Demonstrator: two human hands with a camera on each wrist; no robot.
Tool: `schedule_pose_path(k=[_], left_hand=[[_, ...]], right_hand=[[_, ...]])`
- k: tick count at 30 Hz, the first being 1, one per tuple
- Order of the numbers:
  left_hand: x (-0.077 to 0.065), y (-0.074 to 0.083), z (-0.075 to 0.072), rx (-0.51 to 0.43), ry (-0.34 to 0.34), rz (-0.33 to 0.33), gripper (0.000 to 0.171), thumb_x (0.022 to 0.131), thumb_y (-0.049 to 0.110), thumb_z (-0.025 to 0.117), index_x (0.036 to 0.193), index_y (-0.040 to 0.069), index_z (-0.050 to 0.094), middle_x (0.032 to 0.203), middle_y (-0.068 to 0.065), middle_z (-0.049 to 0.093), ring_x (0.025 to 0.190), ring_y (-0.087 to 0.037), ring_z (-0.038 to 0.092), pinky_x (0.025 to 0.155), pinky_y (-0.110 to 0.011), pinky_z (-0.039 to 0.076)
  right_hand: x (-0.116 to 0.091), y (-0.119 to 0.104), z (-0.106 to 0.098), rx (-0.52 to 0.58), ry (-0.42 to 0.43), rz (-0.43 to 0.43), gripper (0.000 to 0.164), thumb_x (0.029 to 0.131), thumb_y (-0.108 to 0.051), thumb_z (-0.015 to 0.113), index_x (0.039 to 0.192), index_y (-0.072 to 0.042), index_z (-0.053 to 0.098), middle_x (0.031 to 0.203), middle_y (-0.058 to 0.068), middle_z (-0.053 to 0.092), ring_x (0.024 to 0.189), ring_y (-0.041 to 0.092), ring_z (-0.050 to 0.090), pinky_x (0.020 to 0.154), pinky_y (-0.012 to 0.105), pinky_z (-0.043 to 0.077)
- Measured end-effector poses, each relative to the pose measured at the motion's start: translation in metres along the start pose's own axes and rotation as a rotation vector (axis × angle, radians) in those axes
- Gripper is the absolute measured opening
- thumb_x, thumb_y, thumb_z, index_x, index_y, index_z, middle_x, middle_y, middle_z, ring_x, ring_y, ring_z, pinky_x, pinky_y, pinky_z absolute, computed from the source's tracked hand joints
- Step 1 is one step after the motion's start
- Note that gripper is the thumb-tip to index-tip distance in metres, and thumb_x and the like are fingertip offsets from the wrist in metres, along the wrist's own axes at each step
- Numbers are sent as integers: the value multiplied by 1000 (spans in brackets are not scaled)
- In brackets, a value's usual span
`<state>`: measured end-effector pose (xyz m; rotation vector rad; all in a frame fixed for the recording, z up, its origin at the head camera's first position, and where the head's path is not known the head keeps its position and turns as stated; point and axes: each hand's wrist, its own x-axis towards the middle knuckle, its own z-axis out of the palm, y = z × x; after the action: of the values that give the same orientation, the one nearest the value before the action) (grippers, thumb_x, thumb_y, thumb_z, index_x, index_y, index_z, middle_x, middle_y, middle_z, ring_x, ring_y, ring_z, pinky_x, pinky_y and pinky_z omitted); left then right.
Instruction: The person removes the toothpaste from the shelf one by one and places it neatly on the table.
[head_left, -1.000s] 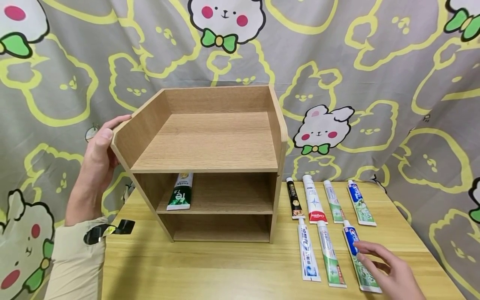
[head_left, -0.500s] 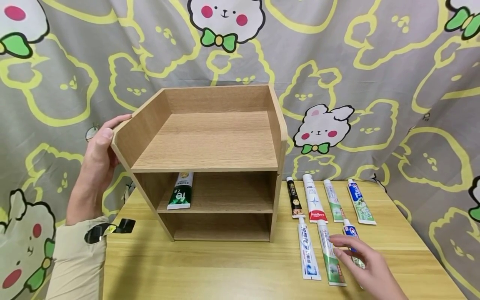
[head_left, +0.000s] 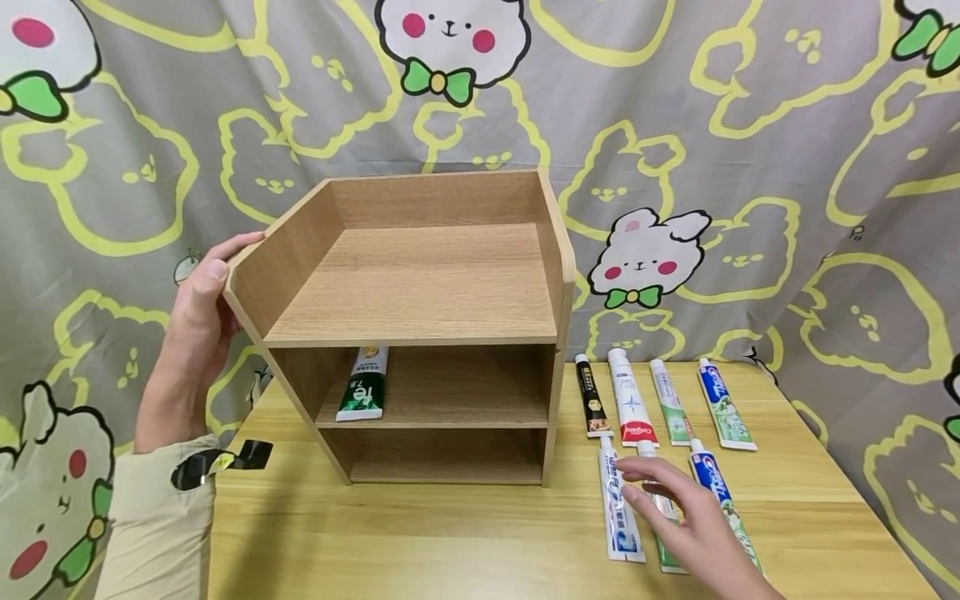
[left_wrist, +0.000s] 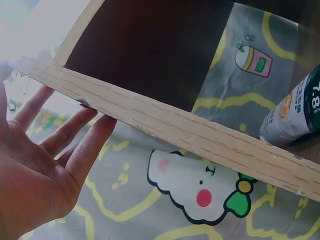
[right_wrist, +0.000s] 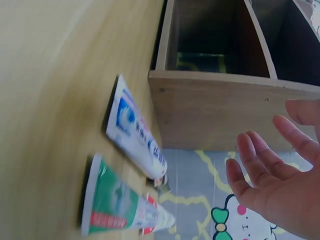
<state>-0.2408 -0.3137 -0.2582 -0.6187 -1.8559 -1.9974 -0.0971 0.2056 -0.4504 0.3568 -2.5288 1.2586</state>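
My left hand point(head_left: 200, 304) rests with straight fingers against the outer left side of a wooden desktop shelf point(head_left: 420, 283). In the left wrist view, its fingertips point(left_wrist: 105, 125) touch the panel just behind the front edge. A dark green and white toothpaste tube point(head_left: 363, 387) lies on the middle shelf, at the left. My right hand point(head_left: 693, 521) hovers over the front row of toothpaste tubes, fingers spread and nothing held. Its fingertips are close by the white and blue tube point(head_left: 621, 517) and partly cover a green and white tube point(right_wrist: 122, 200). A blue and green tube point(head_left: 720, 487) lies right of it.
Behind the front row lie a black tube point(head_left: 592, 400), a white and red Colgate tube point(head_left: 632, 404), a slim green and white tube point(head_left: 671, 404) and another blue and green tube point(head_left: 726, 404). A patterned curtain point(head_left: 465, 133) hangs behind the wooden table point(head_left: 420, 542).
My right hand has moved left, from over the blue and green tube across the green and white tube to the white and blue one. The left hand and shelf stay in place.
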Motion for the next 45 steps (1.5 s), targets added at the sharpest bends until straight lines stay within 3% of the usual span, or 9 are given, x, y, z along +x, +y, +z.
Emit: schedule_pose_path(k=[10, 19, 27, 38, 45], left_hand=[[-1, 0, -1, -6, -12, -5, 57, 97, 38, 58, 147, 10, 56, 132, -17, 48, 101, -30, 53, 68, -32, 54], [-1, -1, 0, 0, -17, -6, 57, 98, 37, 57, 147, 10, 55, 133, -17, 48, 102, -30, 53, 69, -32, 54], [-1, -1, -1, 2, -21, -3, 55, 98, 38, 57, 147, 11, 56, 134, -16, 48, 102, -30, 54, 69, -32, 54], [-2, 0, 0, -4, -2, -5, 57, 97, 37, 58, 147, 10, 56, 132, -17, 47, 101, -30, 52, 67, -32, 53], [-1, 0, 1, -8, -2, 0, 57, 97, 36, 58, 147, 10, 56, 132, -17, 48, 100, -29, 53, 66, -32, 54]], right_hand=[[5, -13, 18, 11, -10, -81, 30, 99, -15, 70, 124, -32, 69, 124, -14, 67, 114, 9, 63, 87, 35, 58], [15, -32, 42, 93, -28, -342, 46, 91, -4, 76, 131, -26, 66, 131, 0, 65, 118, 19, 63, 85, 36, 58], [28, -60, 58, 59, -77, -359, 42, 96, -15, 73, 133, -33, 63, 141, -5, 57, 127, 21, 58, 101, 42, 51], [54, -91, 84, 140, -77, -474, 37, 99, -17, 70, 134, -27, 64, 137, -4, 59, 124, 18, 60, 101, 39, 51], [70, -106, 101, 147, -60, -546, 36, 98, -16, 71, 132, -23, 65, 134, 4, 62, 123, 16, 60, 99, 38, 52]])
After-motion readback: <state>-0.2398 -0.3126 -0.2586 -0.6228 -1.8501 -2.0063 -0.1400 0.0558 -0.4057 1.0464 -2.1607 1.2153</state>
